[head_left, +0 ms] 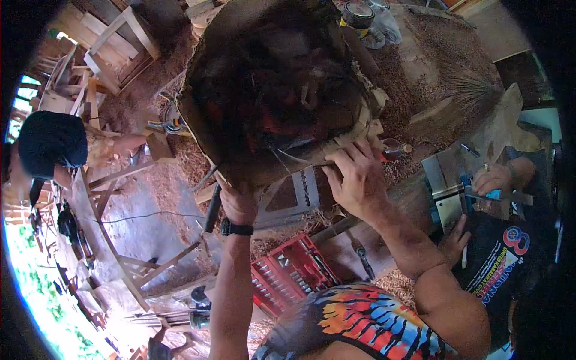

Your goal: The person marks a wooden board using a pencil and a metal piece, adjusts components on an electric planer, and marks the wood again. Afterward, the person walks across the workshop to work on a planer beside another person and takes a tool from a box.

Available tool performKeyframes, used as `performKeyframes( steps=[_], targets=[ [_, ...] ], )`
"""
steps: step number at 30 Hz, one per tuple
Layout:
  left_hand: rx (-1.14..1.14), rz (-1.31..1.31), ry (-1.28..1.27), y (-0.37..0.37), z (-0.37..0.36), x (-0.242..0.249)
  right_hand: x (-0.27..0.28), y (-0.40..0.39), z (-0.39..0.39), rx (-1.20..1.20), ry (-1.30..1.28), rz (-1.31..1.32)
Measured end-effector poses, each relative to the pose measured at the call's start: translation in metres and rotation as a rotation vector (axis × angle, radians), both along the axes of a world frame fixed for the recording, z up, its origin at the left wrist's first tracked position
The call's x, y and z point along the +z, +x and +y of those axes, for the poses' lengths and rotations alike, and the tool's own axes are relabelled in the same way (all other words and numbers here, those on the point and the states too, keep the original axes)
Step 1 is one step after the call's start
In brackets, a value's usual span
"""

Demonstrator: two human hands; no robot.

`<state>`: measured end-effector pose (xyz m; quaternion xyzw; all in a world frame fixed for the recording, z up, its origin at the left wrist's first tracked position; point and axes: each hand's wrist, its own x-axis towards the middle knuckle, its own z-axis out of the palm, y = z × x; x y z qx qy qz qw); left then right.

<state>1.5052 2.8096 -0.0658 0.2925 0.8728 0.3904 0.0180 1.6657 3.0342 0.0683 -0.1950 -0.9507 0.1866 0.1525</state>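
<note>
A worn cardboard box (270,173) with ragged edges fills the upper middle of the view, its opening facing me. Dark, tangled contents with some red parts lie inside, too shadowed to name. My left hand (239,204), with a black watch at the wrist, grips the box's lower left corner. Part of its fingers is hidden behind the cardboard. Fingers of my right hand (359,177) close over the lower right rim. Below the box, a red socket set case (294,273) lies open with several metal sockets.
At right, a co-worker's hands (493,180) are at a metal tool (450,210). Another person in a dark shirt (53,144) bends at far left. Wood shavings (414,60) cover the floor around a paint can (358,15). A cable (150,215) crosses the left side.
</note>
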Motion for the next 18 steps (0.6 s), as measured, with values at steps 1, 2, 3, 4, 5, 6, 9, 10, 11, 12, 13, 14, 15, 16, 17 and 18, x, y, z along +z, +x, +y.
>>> performKeyframes(
  steps=[1,2,3,4,5,6,9,10,11,12,13,14,15,16,17,18],
  targets=[
    [0.008,0.0,0.0,-0.001,-0.002,-0.006,-0.004,0.001,-0.001,0.001,0.007,-0.001],
    [0.016,0.0,-0.001,-0.001,0.0,-0.003,-0.008,0.003,-0.002,0.003,0.014,-0.004],
    [0.007,0.0,-0.002,0.0,0.001,0.0,-0.01,0.004,-0.003,0.005,0.02,-0.006],
    [-0.001,0.003,-0.003,0.001,0.002,0.003,-0.01,0.004,-0.001,-0.002,0.023,0.004],
    [-0.009,0.028,0.006,0.0,0.003,0.004,-0.009,0.002,0.001,-0.007,0.023,0.014],
    [-0.017,0.053,0.015,0.0,0.004,0.004,-0.008,-0.001,0.004,-0.01,0.02,0.023],
    [0.013,0.076,0.003,-0.001,0.002,-0.002,0.011,-0.024,0.027,-0.002,-0.031,0.119],
    [0.057,0.007,-0.039,0.001,0.004,0.002,0.021,-0.036,0.035,0.011,0.006,0.184],
    [0.059,-0.018,-0.027,0.0,0.001,-0.007,0.03,-0.049,0.043,0.022,0.042,0.25],
    [0.062,-0.044,-0.015,-0.001,-0.003,-0.016,0.035,-0.064,0.055,0.069,0.103,0.322],
    [0.053,-0.028,-0.013,0.001,-0.003,-0.012,0.04,-0.078,0.067,0.115,0.163,0.394],
    [0.044,-0.01,-0.007,0.001,0.0,-0.003,0.046,-0.094,0.077,0.084,0.123,0.349],
    [0.041,0.009,-0.003,0.001,0.001,-0.002,0.056,-0.11,0.085,0.055,0.083,0.303],
    [0.039,0.028,0.001,0.001,0.001,-0.002,0.08,-0.124,0.089,0.032,-0.019,0.116],
    [0.04,0.05,0.002,0.0,-0.001,-0.007,0.101,-0.139,0.093,0.009,-0.12,-0.072],
    [0.042,0.072,0.004,-0.002,-0.001,-0.011,0.108,-0.155,0.1,0.0,-0.108,-0.06]
  ],
)
